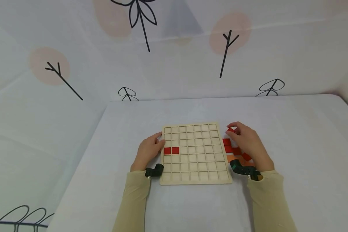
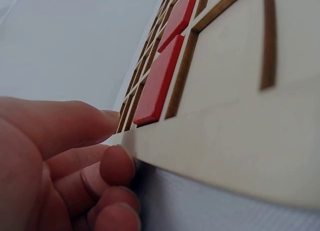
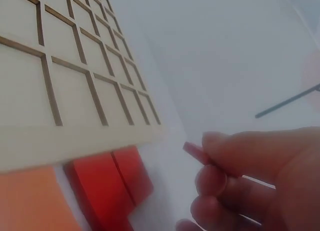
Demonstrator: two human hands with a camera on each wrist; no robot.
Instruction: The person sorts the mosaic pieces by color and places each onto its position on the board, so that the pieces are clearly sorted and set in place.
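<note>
A pale wooden board (image 1: 193,167) with a grid of square recesses lies flat on the table. Two red square tiles, one at the left edge (image 1: 167,150) and one beside it (image 1: 175,150), sit in neighbouring recesses of one row. My left hand (image 1: 147,149) grips the board's left edge, with thumb and fingertips at the rim in the left wrist view. Off the board's far right corner, my right hand (image 1: 247,139) pinches a red tile (image 3: 196,152) between thumb and fingers, tilted and apart from the board.
Loose red tiles (image 1: 226,141) and orange tiles (image 1: 230,158) lie along the board's right side, partly under my right hand and wrist. White cloth (image 1: 307,154) covers the table. A patterned cloth (image 1: 185,71) hangs behind it. Each wrist carries a dark camera mount.
</note>
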